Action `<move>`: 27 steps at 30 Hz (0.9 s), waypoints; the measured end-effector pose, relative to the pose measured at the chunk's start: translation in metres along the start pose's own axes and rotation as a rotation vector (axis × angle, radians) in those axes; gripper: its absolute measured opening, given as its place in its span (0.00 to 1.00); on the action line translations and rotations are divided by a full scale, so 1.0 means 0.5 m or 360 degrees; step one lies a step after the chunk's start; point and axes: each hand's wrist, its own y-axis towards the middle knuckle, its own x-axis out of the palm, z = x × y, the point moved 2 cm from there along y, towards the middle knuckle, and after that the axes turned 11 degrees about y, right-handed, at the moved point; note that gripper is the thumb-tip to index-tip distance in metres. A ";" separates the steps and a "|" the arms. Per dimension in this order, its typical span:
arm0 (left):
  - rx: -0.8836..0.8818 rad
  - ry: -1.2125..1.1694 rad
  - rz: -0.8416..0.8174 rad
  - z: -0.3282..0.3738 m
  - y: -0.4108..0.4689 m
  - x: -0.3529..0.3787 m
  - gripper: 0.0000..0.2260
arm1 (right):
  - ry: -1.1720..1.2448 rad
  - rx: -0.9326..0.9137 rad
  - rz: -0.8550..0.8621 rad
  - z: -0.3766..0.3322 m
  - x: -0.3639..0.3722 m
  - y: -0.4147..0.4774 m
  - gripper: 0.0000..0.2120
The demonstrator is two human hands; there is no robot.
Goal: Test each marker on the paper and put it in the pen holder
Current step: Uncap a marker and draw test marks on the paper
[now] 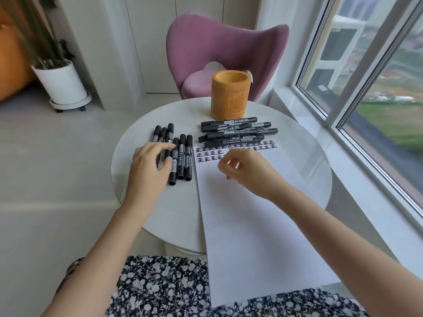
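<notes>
Reaching: my left hand [152,162], fingers spread, rests on the markers [180,156]; right hand [242,170] loosely curled, empty, over the paper [247,225]. Pen holder [229,94] beyond the right hand looks empty; every marker remains, I judge.

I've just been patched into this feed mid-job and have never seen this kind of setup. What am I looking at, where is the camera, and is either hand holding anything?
There is no machine here: a person works with two bare hands. The single picture comes from a wide-angle camera on their head, looking forward and down. On the round white table lies a long white paper sheet, with rows of black test marks along its far end. Left of it lies a row of black markers; beyond the paper lies a second pile of black markers, in front of an orange-brown cylindrical pen holder, which looks empty as far as I can see. The left hand rests with its fingers on the left row, not clearly gripping one yet. The right hand hovers over the paper, fingers curled, with nothing visible in it.
</notes>
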 end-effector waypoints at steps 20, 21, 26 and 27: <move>-0.0043 0.0211 -0.0200 -0.008 -0.001 0.047 0.17 | -0.0446 0.0141 0.0108 -0.072 0.132 0.031 0.19; -0.0028 0.0177 -0.0216 -0.007 0.000 0.046 0.18 | -0.0436 0.0151 0.0120 -0.074 0.132 0.029 0.21; -0.0018 0.0125 -0.0263 -0.003 0.000 0.045 0.18 | -0.0444 0.0231 0.0160 -0.086 0.124 0.025 0.22; -0.0015 0.0128 -0.0265 -0.002 0.000 0.045 0.18 | -0.0463 0.0244 0.0149 -0.088 0.125 0.021 0.22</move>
